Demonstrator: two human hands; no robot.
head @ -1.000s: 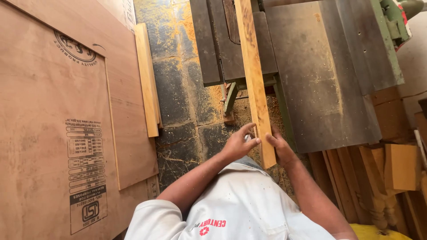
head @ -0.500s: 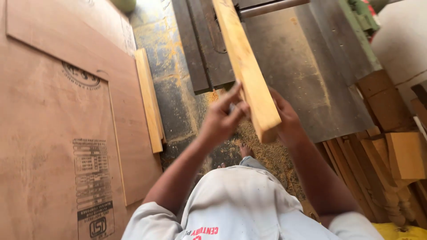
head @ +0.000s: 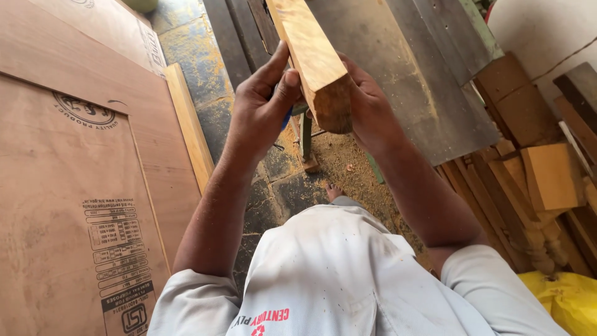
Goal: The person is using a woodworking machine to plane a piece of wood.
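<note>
My left hand (head: 264, 102) and right hand (head: 367, 106) both grip the near end of a wooden plank (head: 311, 56), which runs up and away above the saw surface (head: 398, 68). Plywood sheets (head: 81, 186) lean at left with a slat (head: 189, 124) beside them; wood offcuts (head: 547, 174) pile at right, sawdust (head: 342, 162) on the floor below.
</note>
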